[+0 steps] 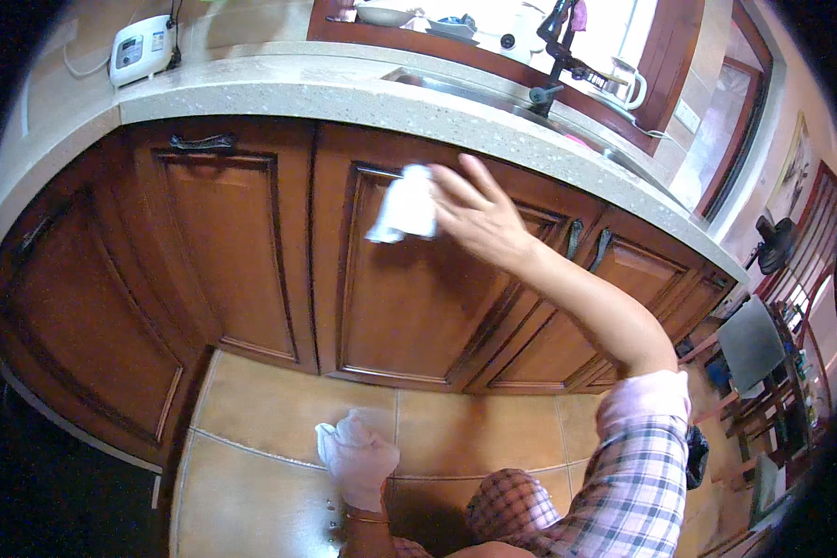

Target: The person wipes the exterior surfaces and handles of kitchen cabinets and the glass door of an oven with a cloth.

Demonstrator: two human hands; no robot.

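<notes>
My right hand (485,216) holds a white cloth (408,206) against or just in front of the upper part of a brown wooden cabinet door (404,307), under the stone countertop's edge. The cloth hangs from the thumb side and is slightly blurred. Low at the bottom centre, my left hand (363,460) is closed around a second whitish, crumpled cloth (338,436), above the tiled floor. A bracelet circles that wrist.
The speckled countertop (251,101) curves over the cabinets, with a white appliance (141,50) at the left. A sink (460,91) with a dark tap (547,91) lies above. Black metal handles (575,239) jut from the doors. A grey chair (750,342) stands at the right.
</notes>
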